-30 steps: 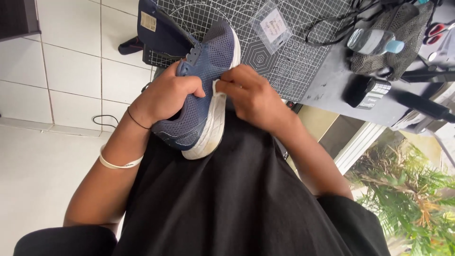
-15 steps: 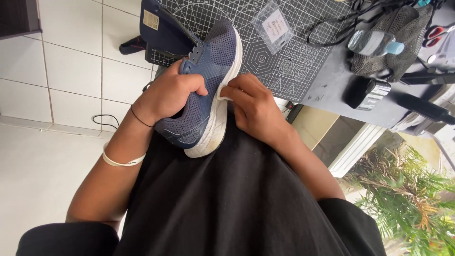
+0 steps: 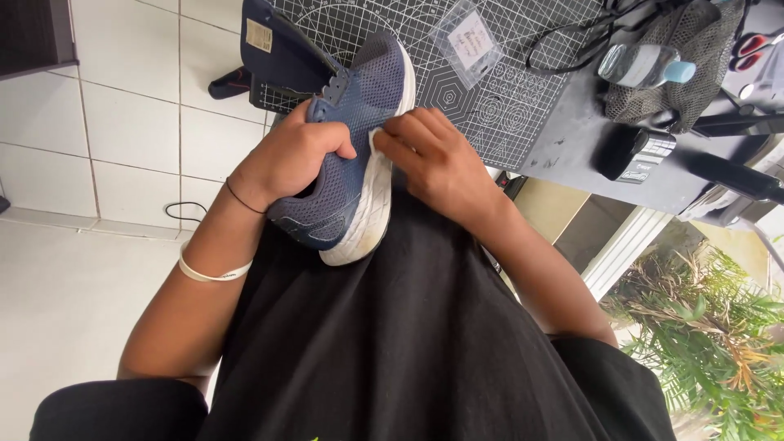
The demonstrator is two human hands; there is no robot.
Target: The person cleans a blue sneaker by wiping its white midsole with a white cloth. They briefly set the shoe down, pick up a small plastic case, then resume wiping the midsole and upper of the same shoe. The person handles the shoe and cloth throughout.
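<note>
From the head view, your left hand (image 3: 290, 159) sits in the upper middle of the frame, fingers curled shut around the mesh upper of the navy shoe (image 3: 351, 139), which lies tilted on its side between your chest and the edge of the desk (image 3: 572, 147). Keep that clamp firm near the collar so the shoe cannot roll while you work the edge. Your right hand (image 3: 433, 159) is just right of the shoe, fingertips pinched closed on a small white wipe (image 3: 377, 145) that presses against the white sole (image 3: 371, 212). It looks like rubbing along the sidewall is the step in hand, so use short strokes following the sole's curve, and keep the wipe off the mesh where dirt could smear. Turn the shoe with your left wrist rather than stretching your right fingers round the heel, at lower centre, where the sole looks dingier. Behind the shoe, across the top of the frame, lies a gridded cutting mat (image 3: 490, 98) with a small clear bag (image 3: 467, 41) on it; a clear bottle (image 3: 645, 65) rests at upper right, well apart from your hands
</note>
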